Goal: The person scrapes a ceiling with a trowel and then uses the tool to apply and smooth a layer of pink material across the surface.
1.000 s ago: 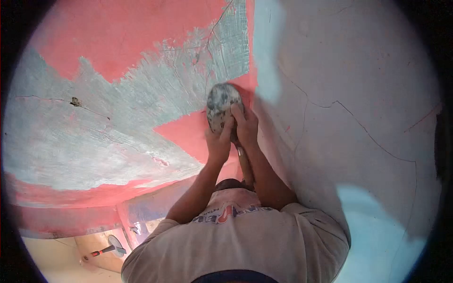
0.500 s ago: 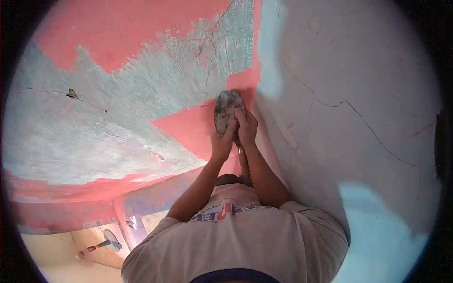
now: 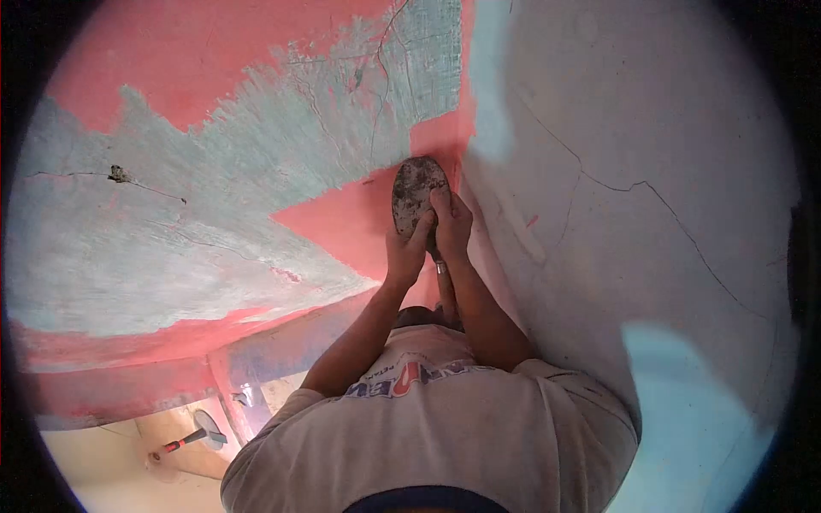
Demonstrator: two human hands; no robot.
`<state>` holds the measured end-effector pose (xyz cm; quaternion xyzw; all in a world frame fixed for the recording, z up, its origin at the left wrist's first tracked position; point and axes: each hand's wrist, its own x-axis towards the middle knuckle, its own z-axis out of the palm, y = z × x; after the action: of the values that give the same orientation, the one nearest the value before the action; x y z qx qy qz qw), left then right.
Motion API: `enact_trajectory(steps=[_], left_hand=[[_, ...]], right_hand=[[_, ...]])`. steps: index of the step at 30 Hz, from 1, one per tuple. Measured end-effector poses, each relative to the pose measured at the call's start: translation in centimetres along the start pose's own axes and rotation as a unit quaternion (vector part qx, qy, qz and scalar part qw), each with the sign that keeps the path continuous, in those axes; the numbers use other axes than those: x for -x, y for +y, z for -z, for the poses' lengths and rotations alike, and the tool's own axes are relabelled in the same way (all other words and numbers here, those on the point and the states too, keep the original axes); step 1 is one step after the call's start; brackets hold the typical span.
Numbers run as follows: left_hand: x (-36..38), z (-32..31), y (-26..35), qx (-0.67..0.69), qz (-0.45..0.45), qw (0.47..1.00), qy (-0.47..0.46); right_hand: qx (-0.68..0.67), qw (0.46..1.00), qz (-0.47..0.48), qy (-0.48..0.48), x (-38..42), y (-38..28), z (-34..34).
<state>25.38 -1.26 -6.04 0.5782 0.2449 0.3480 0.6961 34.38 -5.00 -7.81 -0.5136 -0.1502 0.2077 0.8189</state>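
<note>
Both my hands hold a round-nosed trowel by its blade (image 3: 417,184), a dark oval mottled with grey. My left hand (image 3: 409,250) grips the lower left edge, its thumb lying on the face. On the lower right, my right hand (image 3: 453,221) has its thumb pressed on the blade and its fingers wrapped behind. Below the hands, the trowel's metal collar and wooden handle (image 3: 446,291) hang beside my right forearm. The blade overlaps a pink wall patch (image 3: 338,227) near the corner.
A long crack runs across the grey wall (image 3: 633,103) at right. Grey-green scraped areas cover the pink wall (image 3: 214,184) at left, with a small hole (image 3: 118,173) in it. At lower left, a hammer (image 3: 184,441) with a red-and-black handle lies by a board (image 3: 201,462).
The trowel blade has turned more squarely to view and looks sharper. My hands have shifted slightly right, still gripping it, and the view has moved a little.
</note>
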Motion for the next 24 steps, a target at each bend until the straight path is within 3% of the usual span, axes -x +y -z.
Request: enact_trajectory(steps=[3,6,12,18,24], left_hand=[[-0.2,0.4,-0.2,-0.013,0.015,1.0,-0.001],[0.1,0.3,0.1,-0.028,0.014,0.999,0.009],[-0.2,-0.3,1.5,0.023,0.018,1.0,-0.005],[0.1,0.5,-0.1,0.038,0.028,0.999,-0.01],[0.4,0.3,0.2,0.023,0.039,0.999,0.0]], right_hand=[[-0.007,1.0,-0.009,0.017,0.2,0.3,-0.1],[0.071,0.997,0.006,0.014,0.4,-0.6,0.0],[-0.003,0.999,0.03,0.022,0.2,-1.7,-0.9],[0.071,0.996,-0.019,0.046,0.7,-0.2,-0.1],[0.04,0.998,0.027,0.046,1.3,-1.5,-0.7]])
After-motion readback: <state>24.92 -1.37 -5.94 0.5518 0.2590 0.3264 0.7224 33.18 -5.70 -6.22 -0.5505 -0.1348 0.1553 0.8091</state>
